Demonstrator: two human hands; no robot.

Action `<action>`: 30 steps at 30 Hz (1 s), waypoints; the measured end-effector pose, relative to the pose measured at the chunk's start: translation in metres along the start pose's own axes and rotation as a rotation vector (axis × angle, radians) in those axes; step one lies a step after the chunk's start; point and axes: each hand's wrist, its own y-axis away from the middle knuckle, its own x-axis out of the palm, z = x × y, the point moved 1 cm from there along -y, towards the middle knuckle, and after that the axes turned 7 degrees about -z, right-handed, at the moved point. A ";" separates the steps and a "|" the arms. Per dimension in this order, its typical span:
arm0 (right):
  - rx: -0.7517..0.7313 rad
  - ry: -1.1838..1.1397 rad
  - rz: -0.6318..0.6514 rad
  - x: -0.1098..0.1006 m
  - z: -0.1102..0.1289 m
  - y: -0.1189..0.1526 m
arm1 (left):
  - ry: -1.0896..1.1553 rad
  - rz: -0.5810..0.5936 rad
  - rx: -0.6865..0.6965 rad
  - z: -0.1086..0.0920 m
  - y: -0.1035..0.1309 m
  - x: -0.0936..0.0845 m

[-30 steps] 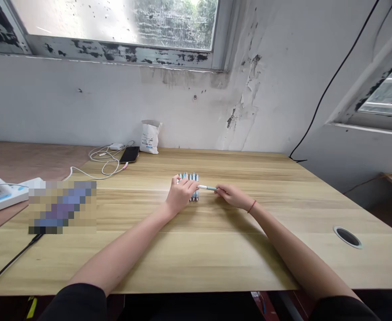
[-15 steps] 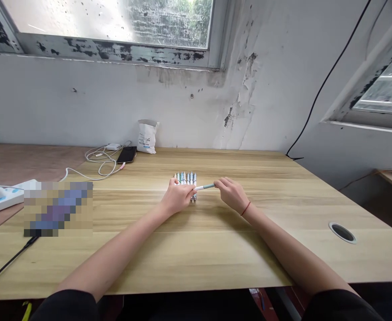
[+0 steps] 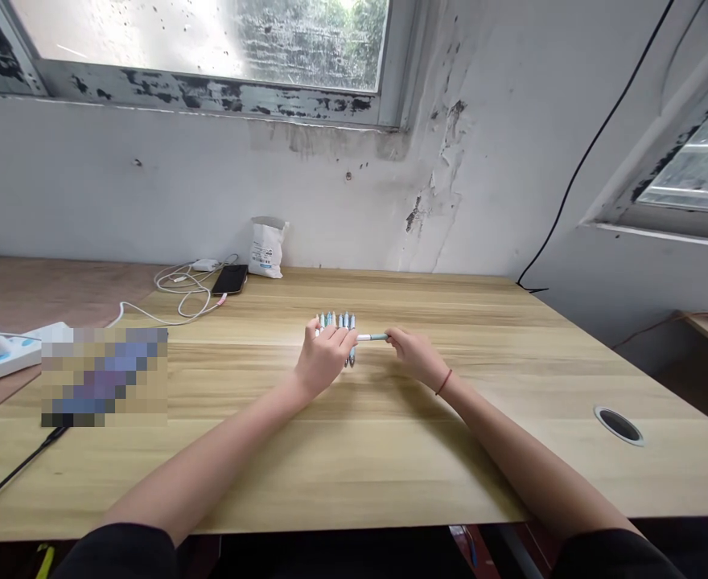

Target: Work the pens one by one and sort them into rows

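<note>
1. Grips. The left grip (image 3: 328,355) is pinched on the white end of a pen (image 3: 372,337); the right grip (image 3: 414,354) is pinched on its green end. The exact finger contact under the left knuckles is hidden.
2. Hold. Support at both ends presumably keeps the pen level and steady, apparently raised off the counter (image 3: 354,450).
3. Row. Other pens (image 3: 347,321) lie side by side, aligned from 12 to 6 o'clock, probably to stay ordered and within reach. The left grip covers their middles; whether it presses on them cannot be told.
4. Position of the pen. It spans the gap between the two grips, leaving the left one between 2 and 3 o'clock and meeting the right one between 9 and 10.
5. Surroundings. From the left grip, a phone (image 3: 230,280) lies at 10 o'clock and a white packet (image 3: 268,249) stands at 11, both well apart, perhaps set back to free working room.
</note>
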 end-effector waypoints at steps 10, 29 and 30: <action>-0.140 0.080 -0.280 -0.004 0.007 -0.001 | 0.147 0.324 -0.135 -0.011 -0.006 -0.007; 0.409 -0.913 -0.018 0.022 0.012 0.002 | 0.092 0.241 0.015 0.013 0.012 0.026; 0.415 -0.916 -0.015 0.022 0.012 0.002 | 0.093 0.241 0.010 0.012 0.012 0.027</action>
